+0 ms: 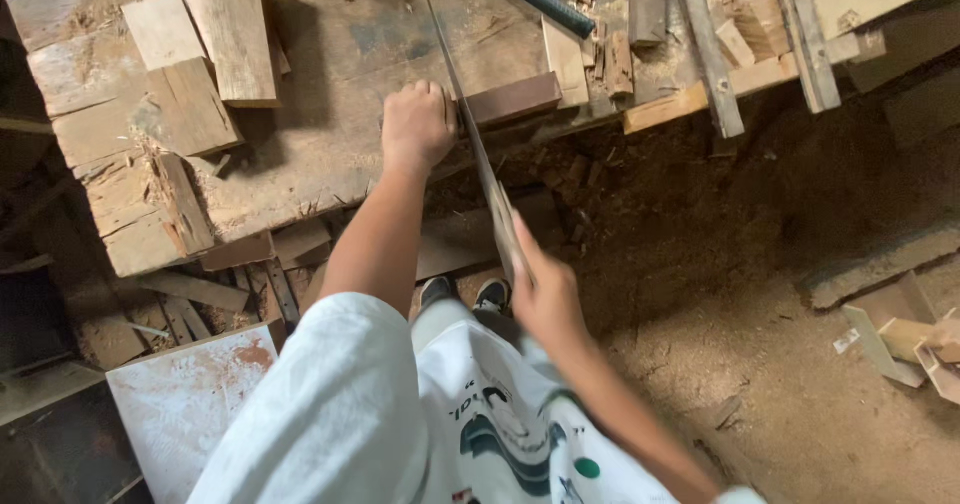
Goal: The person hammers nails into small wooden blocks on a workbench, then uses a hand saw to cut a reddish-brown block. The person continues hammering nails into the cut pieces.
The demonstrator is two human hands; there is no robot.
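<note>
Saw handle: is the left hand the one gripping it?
No. The right hand grips the saw at its handle, while the left hand presses on the dark wood block on the bench.

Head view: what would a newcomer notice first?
The long handsaw blade running up the middle, gripped low by the right hand. The left hand presses a dark wood block at the edge of the worn workbench. Offcut boards lie upper left, and sawdust covers the floor at right.
</note>
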